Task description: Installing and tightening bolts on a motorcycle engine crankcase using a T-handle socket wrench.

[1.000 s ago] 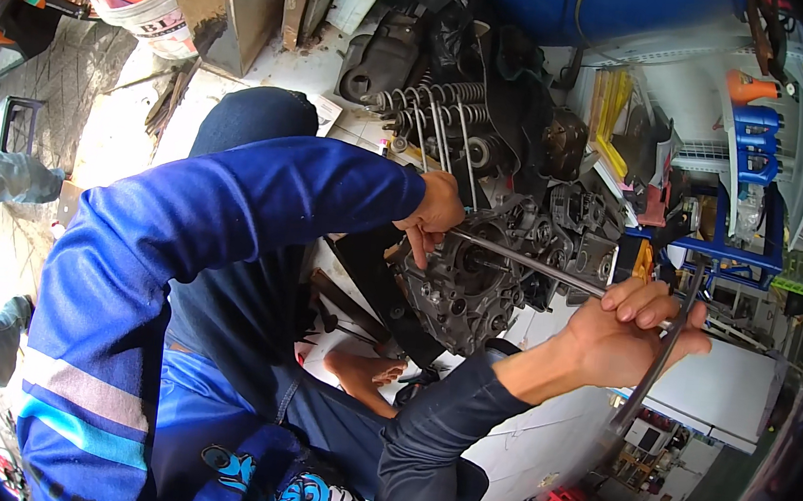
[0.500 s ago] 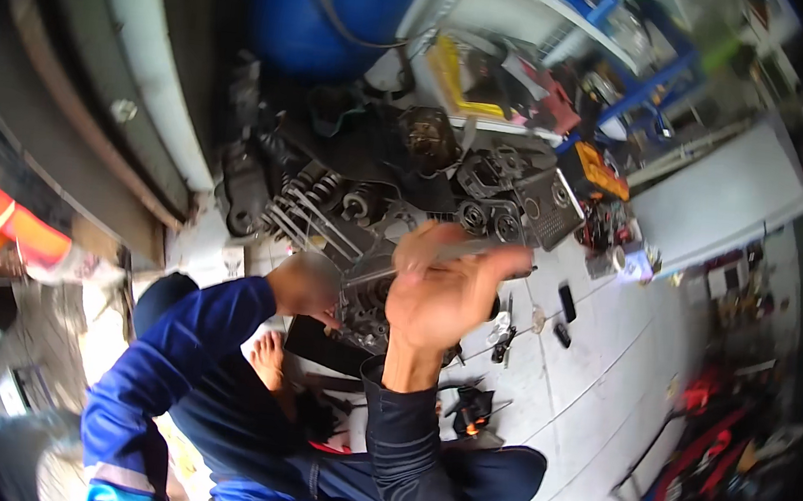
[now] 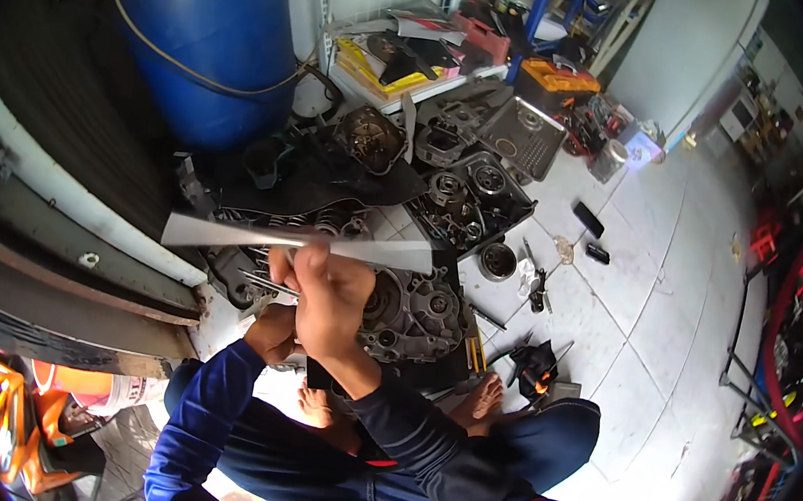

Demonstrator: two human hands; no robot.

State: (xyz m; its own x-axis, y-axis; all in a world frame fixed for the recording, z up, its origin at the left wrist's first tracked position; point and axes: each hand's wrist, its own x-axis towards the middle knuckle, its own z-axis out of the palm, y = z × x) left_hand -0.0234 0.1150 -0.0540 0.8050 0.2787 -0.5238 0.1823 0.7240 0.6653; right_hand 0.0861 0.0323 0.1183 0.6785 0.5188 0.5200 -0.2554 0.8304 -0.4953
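Note:
A pale bar (image 3: 372, 250), smeared into a bow-tie shape, looks like the turning crossbar of a T-handle wrench. My right hand (image 3: 332, 302) is at its middle, fingers curled in against it. Just below and to the left, my left hand (image 3: 272, 333) is closed; its fingertips and whatever they hold are hidden. A grey metal engine case (image 3: 419, 313) with round openings lies on the floor in front of me, right of my hands. My right forearm and hand cover part of its left side, and the wrench's lower end is hidden.
Beyond lies a black tray (image 3: 523, 208) of engine parts, with a round metal part (image 3: 497, 261) beside it. A blue drum (image 3: 208, 44) stands at the far left, near a shelf (image 3: 342, 73). A black and orange tool (image 3: 534, 367) sits near my right knee.
My right hand has turned over and moved left, from spread fingers to curled ones at the bar. My left hand has moved slightly down and left in the picture. The view has swung too.

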